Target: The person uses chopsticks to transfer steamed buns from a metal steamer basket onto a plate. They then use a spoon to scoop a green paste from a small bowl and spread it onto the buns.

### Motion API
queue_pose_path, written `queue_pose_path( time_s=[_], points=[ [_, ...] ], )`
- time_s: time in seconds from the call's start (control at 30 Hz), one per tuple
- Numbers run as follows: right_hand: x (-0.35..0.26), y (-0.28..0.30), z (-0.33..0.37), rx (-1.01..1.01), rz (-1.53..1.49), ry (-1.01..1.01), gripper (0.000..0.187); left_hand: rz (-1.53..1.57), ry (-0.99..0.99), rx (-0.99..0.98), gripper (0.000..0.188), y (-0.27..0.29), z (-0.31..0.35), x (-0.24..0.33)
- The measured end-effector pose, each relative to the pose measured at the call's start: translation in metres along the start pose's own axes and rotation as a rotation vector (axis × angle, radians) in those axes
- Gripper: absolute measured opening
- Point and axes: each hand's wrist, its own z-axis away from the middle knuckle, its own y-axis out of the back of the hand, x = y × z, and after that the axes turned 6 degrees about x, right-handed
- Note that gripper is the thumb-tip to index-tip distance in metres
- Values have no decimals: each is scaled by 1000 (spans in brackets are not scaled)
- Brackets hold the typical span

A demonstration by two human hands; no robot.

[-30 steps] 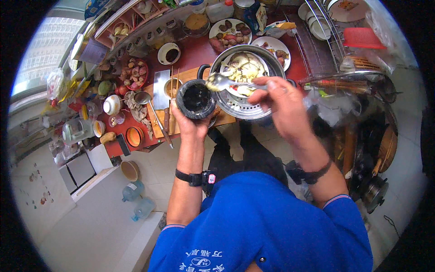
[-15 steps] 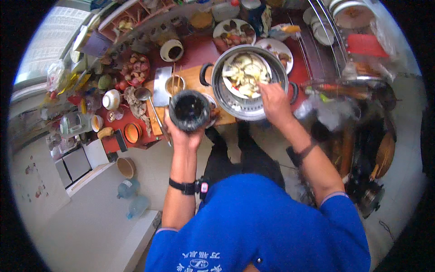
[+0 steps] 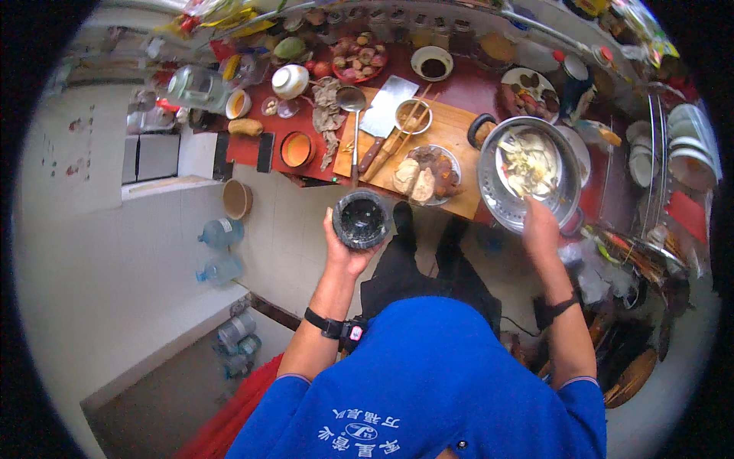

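Note:
My left hand [image 3: 345, 256] is wrapped round a dark stone mortar [image 3: 359, 244] and holds it from below, over the floor in front of the table. Its inside looks dark and glossy. My right hand [image 3: 541, 229] reaches over the near rim of a steel steamer pot [image 3: 493, 191] with a black handle. Inside stands a plate [image 3: 501, 167] of pale, soft slices, eggplant by the look of them. The right fingertips are drawn together beside this plate; whatever they hold, if anything, is hidden.
Left of the pot, a wooden cutting board [image 3: 457, 122] carries a cleaver [image 3: 388, 107], chopsticks [image 3: 405, 126], a small bowl [image 3: 414, 117] and a plate of brown and pale pieces. A ladle [image 3: 352, 115] lies at its left edge. Water bottles [image 3: 222, 233] stand on the floor.
My view has swung left, so table and pot appear farther right. The mortar has drawn away from the board and pot, back off the table edge. My right hand stays at the plate.

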Motion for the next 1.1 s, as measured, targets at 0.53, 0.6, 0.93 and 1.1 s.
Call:
queue_pose_path(
  time_s=[0.53, 0.6, 0.93, 1.1],
  points=[
    [-25, 7, -30, -17, -160, -421, 29, 371, -131, 79, 63, 166, -83, 222],
    [-33, 7, -35, 11, -171, -480, 28, 397, -129, 91, 62, 182, -104, 247],
    [-67, 20, -40, 45, -11, -606, 31, 288, 10, -13, 66, 192, -204, 365],
    [-79, 23, -49, 115, 66, -569, 29, -18, 98, -39, 66, 163, -244, 416]
  ],
)
